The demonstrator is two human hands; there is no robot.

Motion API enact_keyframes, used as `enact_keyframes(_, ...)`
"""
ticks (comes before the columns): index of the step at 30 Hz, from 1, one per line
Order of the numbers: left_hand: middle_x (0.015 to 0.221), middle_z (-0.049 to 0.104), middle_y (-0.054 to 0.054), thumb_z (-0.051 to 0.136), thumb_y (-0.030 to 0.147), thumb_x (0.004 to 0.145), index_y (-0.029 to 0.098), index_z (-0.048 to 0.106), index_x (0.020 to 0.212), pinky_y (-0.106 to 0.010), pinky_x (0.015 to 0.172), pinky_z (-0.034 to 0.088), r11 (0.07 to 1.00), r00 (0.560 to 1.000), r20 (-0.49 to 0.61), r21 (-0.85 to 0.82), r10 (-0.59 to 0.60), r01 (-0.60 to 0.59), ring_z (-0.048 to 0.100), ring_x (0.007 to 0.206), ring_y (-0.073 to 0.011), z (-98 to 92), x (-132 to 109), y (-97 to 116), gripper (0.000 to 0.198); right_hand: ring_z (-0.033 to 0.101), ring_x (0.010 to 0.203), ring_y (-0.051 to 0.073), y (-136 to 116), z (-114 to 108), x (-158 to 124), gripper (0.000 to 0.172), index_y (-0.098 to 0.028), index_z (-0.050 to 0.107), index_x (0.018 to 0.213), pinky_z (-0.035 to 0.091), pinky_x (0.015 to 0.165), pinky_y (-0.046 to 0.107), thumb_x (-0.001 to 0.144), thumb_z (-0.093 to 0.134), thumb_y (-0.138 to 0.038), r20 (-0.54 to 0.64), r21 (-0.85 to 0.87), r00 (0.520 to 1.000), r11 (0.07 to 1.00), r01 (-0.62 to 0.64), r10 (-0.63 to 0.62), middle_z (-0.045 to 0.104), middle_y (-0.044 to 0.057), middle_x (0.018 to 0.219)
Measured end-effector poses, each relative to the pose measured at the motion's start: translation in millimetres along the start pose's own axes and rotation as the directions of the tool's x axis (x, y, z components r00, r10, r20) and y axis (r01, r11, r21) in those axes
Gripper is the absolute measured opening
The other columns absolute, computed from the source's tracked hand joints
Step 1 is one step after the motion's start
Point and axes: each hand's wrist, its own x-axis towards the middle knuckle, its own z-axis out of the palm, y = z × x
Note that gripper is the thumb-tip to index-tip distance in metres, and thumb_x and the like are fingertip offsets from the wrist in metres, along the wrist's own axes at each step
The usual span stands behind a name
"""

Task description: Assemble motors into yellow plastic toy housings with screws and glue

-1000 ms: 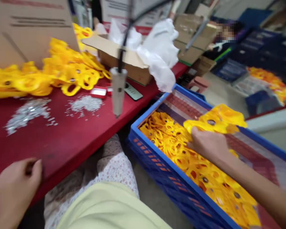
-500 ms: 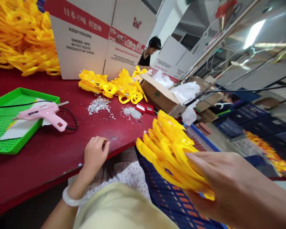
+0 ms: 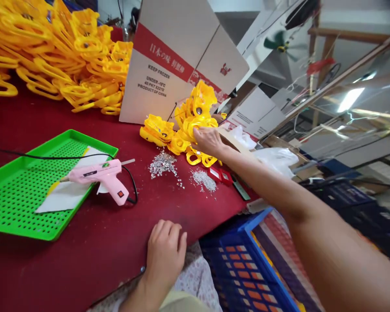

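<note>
My right hand (image 3: 209,141) reaches far over the red table and is closed on a bunch of yellow plastic pieces (image 3: 199,102) with oval loops. It holds them above other yellow pieces (image 3: 157,130) lying in front of the white carton. My left hand (image 3: 167,242) rests on the near table edge, fingers lying on the surface, with nothing in it. Beyond it are two small heaps of shiny bits, one of silvery pieces (image 3: 162,164) and one of smaller clear ones (image 3: 204,180). A pink glue gun (image 3: 100,175) lies across the rim of a green tray (image 3: 22,212).
A large pile of yellow pieces (image 3: 68,60) covers the back left, beside the white carton (image 3: 156,93). Small red boxes (image 3: 220,176) lie near the table's right side. A blue crate (image 3: 243,260) stands below the right edge. White plastic bags (image 3: 276,160) are behind my right forearm.
My right hand has swung from the lower right to the back of the table, carrying the yellow pieces. The view has turned right. My left hand remains at the table edge.
</note>
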Motion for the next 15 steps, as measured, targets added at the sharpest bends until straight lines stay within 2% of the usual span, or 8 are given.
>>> enact_keyframes(4,0.078,0.059,-0.005,0.048,0.017,0.093,0.019,0.057,0.085,-0.035,0.07,0.042,1.0,0.999,-0.052,-0.019,0.003,-0.004,0.054,0.074,-0.0221,2.3,-0.4,-0.7,0.013,0.055,0.095,0.027,2.7,42.2,34.3,0.029,-0.01,0.055,0.112,0.035,0.071,0.032,0.086,0.052,-0.024,0.032,0.04,0.999,0.999,0.014,-0.015,0.067,0.017,0.098)
enact_keyframes(7,0.078,0.06,-0.004,0.047,0.018,0.095,0.02,0.057,0.086,-0.035,0.071,0.042,1.0,0.999,-0.046,-0.014,0.019,-0.02,0.055,0.074,-0.0212,0.9,1.0,-0.8,0.013,0.055,0.099,0.029,6.1,59.4,41.0,0.033,-0.008,0.053,0.118,0.038,0.075,0.035,0.086,0.045,-0.013,0.024,0.082,0.995,0.992,-0.096,0.094,0.068,0.018,0.101)
enact_keyframes(9,0.079,0.061,-0.004,0.048,0.017,0.095,0.019,0.058,0.088,-0.034,0.071,0.043,0.999,0.999,-0.031,-0.019,0.025,-0.026,0.055,0.075,-0.0204,-1.3,3.8,-0.8,0.012,0.055,0.102,0.03,8.2,62.0,39.5,0.036,-0.007,0.051,0.121,0.04,0.08,0.038,0.087,0.04,-0.01,0.021,0.113,0.982,0.975,-0.189,0.187,0.066,0.02,0.111)
enact_keyframes(12,0.082,0.063,-0.003,0.051,0.016,0.095,0.019,0.058,0.091,-0.032,0.075,0.045,0.998,0.999,-0.006,-0.036,0.043,-0.043,0.057,0.078,-0.0184,-5.4,9.5,-0.2,0.008,0.053,0.109,0.031,8.1,55.1,17.7,0.035,-0.007,0.052,0.122,0.04,0.088,0.041,0.091,0.037,-0.012,-0.02,0.176,0.962,0.948,-0.266,0.274,0.059,0.021,0.125)
enact_keyframes(14,0.084,0.064,-0.003,0.053,0.016,0.095,0.019,0.059,0.093,-0.03,0.078,0.046,0.998,0.998,0.018,-0.03,0.062,-0.061,0.059,0.081,-0.0173,-8.7,12.0,1.1,0.007,0.055,0.104,0.026,5.4,47.3,-20.2,0.033,-0.01,0.056,0.119,0.041,0.087,0.041,0.094,0.035,-0.014,-0.145,0.256,0.965,0.95,-0.177,0.219,0.063,0.017,0.115)
enact_keyframes(15,0.086,0.064,-0.002,0.054,0.016,0.094,0.019,0.059,0.094,-0.03,0.079,0.047,0.998,0.997,0.035,-0.012,0.067,-0.067,0.059,0.082,-0.017,-10.5,12.5,1.9,0.006,0.057,0.099,0.023,3.4,43.5,-47.8,0.032,-0.013,0.057,0.118,0.042,0.085,0.038,0.096,0.035,-0.016,-0.195,0.284,0.973,0.957,-0.06,0.119,0.066,0.013,0.106)
